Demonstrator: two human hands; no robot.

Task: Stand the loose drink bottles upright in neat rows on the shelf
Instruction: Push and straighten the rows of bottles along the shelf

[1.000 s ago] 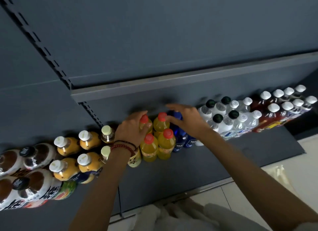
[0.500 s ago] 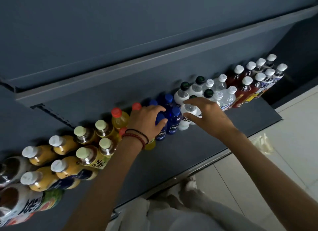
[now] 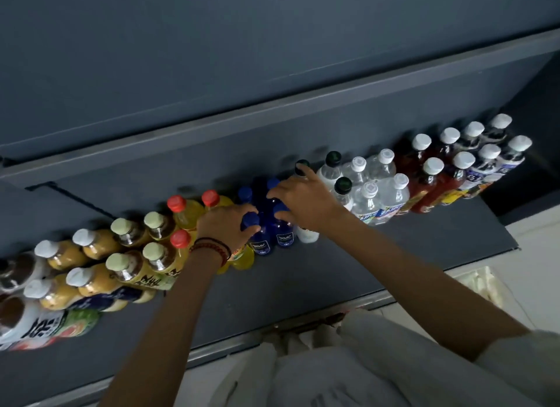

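Because blue bottles (image 3: 285, 238) stand crowded on shelf (image 3: 333, 273), front blue bottle (image 3: 260, 243) is pinched at cap by left grip (image 3: 225, 224), likely for straightening; neighbours steadied under spread right grip (image 3: 306, 200), hold uncertain.

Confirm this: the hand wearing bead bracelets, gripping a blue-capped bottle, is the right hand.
Wrong hand. The head view shows the bracelets on the left hand, which grips a blue-capped bottle; the right hand has a bare wrist.
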